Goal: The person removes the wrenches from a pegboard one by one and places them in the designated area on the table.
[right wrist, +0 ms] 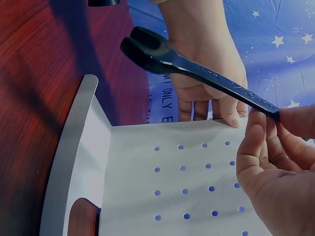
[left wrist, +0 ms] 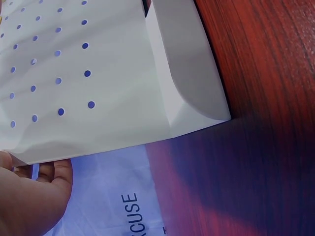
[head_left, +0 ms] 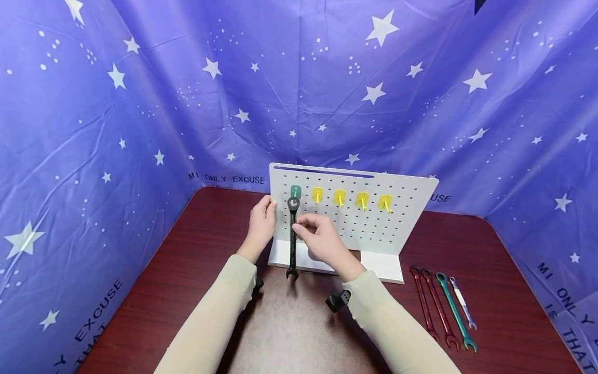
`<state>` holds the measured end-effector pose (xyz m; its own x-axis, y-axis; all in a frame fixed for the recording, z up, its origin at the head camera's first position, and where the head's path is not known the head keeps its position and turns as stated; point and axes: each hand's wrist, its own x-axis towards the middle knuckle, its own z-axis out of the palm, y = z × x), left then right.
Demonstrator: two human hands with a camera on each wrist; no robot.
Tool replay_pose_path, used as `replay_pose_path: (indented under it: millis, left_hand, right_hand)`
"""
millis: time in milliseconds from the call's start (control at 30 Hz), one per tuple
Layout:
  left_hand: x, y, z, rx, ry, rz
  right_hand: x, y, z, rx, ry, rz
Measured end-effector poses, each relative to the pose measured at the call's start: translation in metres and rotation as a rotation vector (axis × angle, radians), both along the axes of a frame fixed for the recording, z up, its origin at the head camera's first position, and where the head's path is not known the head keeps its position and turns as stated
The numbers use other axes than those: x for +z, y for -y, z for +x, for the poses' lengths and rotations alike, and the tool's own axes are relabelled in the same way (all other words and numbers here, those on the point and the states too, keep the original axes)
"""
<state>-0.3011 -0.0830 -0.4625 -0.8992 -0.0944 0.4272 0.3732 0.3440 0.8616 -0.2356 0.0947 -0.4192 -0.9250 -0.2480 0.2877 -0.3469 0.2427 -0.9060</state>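
Observation:
A white pegboard [head_left: 402, 188] stands upright on the table, its left edge gripped by my left hand [head_left: 262, 222]. The left thumb lies on the front face and the fingers go behind, as the right wrist view shows. My right hand [head_left: 323, 240] pinches a black ratchet wrench [head_left: 293, 234] by its shaft, between thumb and fingers. It hangs nearly vertical, ring end up and open end [right wrist: 147, 49] down. The ring overlaps the lower part of a green hook [head_left: 296, 190]; I cannot tell whether the hook passes through it.
Several yellow hooks [head_left: 339, 197] run in a row right of the green one. To the board's right lie two red wrenches [head_left: 439, 306], a green wrench [head_left: 455, 309] and a smaller silver wrench [head_left: 462, 302] on the dark red table [head_left: 504, 291]. Blue star-patterned cloth [head_left: 299, 104] surrounds the table.

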Motion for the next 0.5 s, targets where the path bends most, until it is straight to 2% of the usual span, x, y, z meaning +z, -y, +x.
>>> replay_pose_path:
  millis: [300, 500]
  left_hand:
    - [-0.002, 0.001, -0.001, -0.003, -0.026, 0.000]
    - [-0.001, 0.001, -0.001, -0.005, -0.023, 0.001]
  right_hand:
    - [-0.003, -0.011, 0.006, -0.006, 0.003, 0.001]
    - [0.001, -0.020, 0.016, -0.023, 0.039, 0.009]
